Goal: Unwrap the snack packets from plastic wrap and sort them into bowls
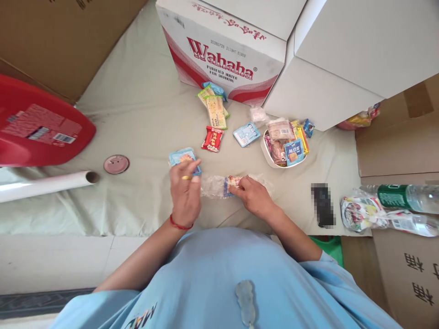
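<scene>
Your left hand (pixel 185 192) pins the blue packet (pixel 180 157) flat at ten o'clock, steadying it; your right hand (pixel 252 194) pinches the clear bag (pixel 219 186), holding a snack inside, dead centre on the cloth (pixel 137 114).

Person wears a light blue short-sleeved shirt (pixel 222 274) with partial dark lettering near the hem, a red cord bracelet (pixel 179 225) and a gold ring (pixel 187 177) on the left hand (pixel 185 194).

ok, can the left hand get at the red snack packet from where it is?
Probably yes. The left hand rests on the blue packet; the red snack packet lies just beyond on bare green cloth, with nothing between them.
</scene>
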{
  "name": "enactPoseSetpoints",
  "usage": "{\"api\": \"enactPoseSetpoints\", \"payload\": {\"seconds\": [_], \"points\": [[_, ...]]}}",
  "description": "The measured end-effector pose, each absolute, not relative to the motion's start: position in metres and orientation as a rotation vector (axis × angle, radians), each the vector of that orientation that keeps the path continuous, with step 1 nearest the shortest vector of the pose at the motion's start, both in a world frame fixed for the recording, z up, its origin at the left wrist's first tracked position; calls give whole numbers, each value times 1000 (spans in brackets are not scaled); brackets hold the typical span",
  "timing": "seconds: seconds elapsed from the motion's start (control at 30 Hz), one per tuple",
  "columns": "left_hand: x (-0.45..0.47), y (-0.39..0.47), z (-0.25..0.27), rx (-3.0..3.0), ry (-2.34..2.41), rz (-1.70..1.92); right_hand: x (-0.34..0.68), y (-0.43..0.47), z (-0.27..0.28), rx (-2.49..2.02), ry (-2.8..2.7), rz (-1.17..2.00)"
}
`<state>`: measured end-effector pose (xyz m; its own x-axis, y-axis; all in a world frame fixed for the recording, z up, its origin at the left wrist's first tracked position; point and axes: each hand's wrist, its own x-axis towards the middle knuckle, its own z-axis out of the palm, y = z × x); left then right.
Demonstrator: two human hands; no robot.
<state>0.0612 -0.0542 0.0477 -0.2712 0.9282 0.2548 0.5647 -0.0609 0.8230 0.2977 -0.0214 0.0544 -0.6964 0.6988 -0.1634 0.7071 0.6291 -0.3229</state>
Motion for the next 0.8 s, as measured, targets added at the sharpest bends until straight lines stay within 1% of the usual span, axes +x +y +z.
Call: {"api": "enactPoseSetpoints", "payload": {"seconds": [0.07,0.13,0.2,0.27,0.37,0.47,0.53,0.6,0.67,0.73,0.8], "points": [[72,-46,46,1801,1866,985,298,-22,55,1233,2828,-609],[80,-44,39,1958,1847,712,302,-24,58,1238,2870,-715],[82,-47,31,2024,1816,562,310,-27,62,1243,2942,-852],[76,-52,26,2011,1818,559,319,-31,65,1263,3016,-951],[65,-56,34,1811,1780,583,330,-37,61,1326,3063,-985],[67,-49,56,1420,1598,598,332,-40,50,1405,3032,-967],[79,-41,71,1140,1432,698,329,-39,43,1429,2992,-947],[95,-33,78,993,1306,793,326,-39,41,1431,2946,-922],[109,-27,76,1096,1305,797,324,-39,42,1434,2912,-908],[120,-25,68,1410,1373,709,325,-39,45,1447,2906,-958],[125,-26,58,1762,1439,561,328,-39,47,1587,2900,-1045]]}}
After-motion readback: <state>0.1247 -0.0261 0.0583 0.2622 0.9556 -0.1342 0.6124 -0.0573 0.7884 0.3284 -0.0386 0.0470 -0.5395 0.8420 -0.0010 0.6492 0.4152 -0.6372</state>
